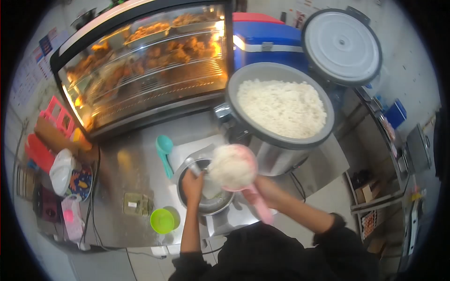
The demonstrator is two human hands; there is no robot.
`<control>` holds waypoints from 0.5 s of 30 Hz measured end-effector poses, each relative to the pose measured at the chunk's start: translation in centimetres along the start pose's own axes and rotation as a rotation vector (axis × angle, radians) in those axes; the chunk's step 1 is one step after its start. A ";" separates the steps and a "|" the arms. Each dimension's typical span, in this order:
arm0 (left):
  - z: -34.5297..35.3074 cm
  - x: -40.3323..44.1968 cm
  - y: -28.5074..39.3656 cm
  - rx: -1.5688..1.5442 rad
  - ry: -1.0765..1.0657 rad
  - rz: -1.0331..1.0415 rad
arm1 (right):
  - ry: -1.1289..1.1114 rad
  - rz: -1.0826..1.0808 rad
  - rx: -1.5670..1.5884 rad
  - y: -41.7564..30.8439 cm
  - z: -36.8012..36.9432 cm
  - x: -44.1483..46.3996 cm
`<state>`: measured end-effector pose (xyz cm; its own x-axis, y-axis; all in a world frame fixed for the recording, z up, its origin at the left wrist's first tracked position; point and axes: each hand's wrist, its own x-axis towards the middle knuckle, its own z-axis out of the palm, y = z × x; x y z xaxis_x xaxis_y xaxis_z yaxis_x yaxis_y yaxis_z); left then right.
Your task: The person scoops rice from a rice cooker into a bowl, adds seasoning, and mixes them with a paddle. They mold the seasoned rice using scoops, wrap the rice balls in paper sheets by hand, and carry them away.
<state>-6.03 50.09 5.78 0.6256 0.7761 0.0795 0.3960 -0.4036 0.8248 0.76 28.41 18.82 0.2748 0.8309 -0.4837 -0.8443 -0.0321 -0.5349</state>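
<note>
Rice is heaped on a pink scoop (251, 161), whose handle points down to the right. My right hand (266, 191) is closed around the scoop, partly hidden behind it. The scoop is over the right part of a metal bowl (218, 206). At the bowl's left side my left hand (192, 186) is closed on something grey-white that reaches into the bowl; blur hides its shape. A large cooker (281, 143) full of white rice (281, 107) stands open behind the scoop. A teal scoop (164, 152) lies left of the bowl.
A lit glass cabinet (145, 70) with fried food stands at the back left. Near the front edge are a green cup (162, 221) and a small clear box (136, 204). A blue cooler (267, 44) and the raised cooker lid (343, 47) are behind; cables run at left.
</note>
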 end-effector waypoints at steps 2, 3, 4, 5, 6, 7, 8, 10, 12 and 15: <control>-2.0 -1.5 -2.5 -0.107 0.219 0.006 | 0.354 -0.300 -0.422 3.4 -1.5 4.0; -3.0 -2.8 -1.8 -0.165 0.339 0.029 | 0.479 -0.688 -0.859 7.2 -6.0 9.3; -4.3 -3.9 -0.5 -0.224 0.460 0.046 | 0.548 -0.642 -1.023 7.6 -4.8 9.8; -4.4 -4.6 -0.6 -0.227 0.441 0.051 | 0.614 -0.577 -1.183 8.0 -3.7 9.8; -4.7 -5.2 -0.8 -0.245 0.431 -0.044 | 0.559 -0.487 -1.203 8.3 -3.3 9.9; -4.9 -5.4 -1.0 -0.263 0.427 -0.132 | 0.532 -0.578 -1.320 8.6 -3.2 10.0; -4.7 -5.1 -1.5 -0.266 0.420 -0.117 | 0.501 -0.678 -1.442 8.3 -3.0 10.1; -3.3 -4.9 -3.4 -0.194 0.647 -0.063 | 0.443 -0.758 -1.474 4.6 0.5 5.0; -2.5 -4.2 -6.1 -0.334 0.619 -0.150 | 0.426 -1.040 -1.637 -0.7 1.5 0.3; -1.7 -3.9 -6.5 -0.367 0.686 -0.230 | 0.786 -1.101 -1.909 -13.0 2.0 -8.4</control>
<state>-12.21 50.50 1.05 -0.0432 0.9926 0.1134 0.1445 -0.1061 0.9838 8.50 23.01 31.23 0.6083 0.6135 0.5037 0.7840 -0.5634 -0.2606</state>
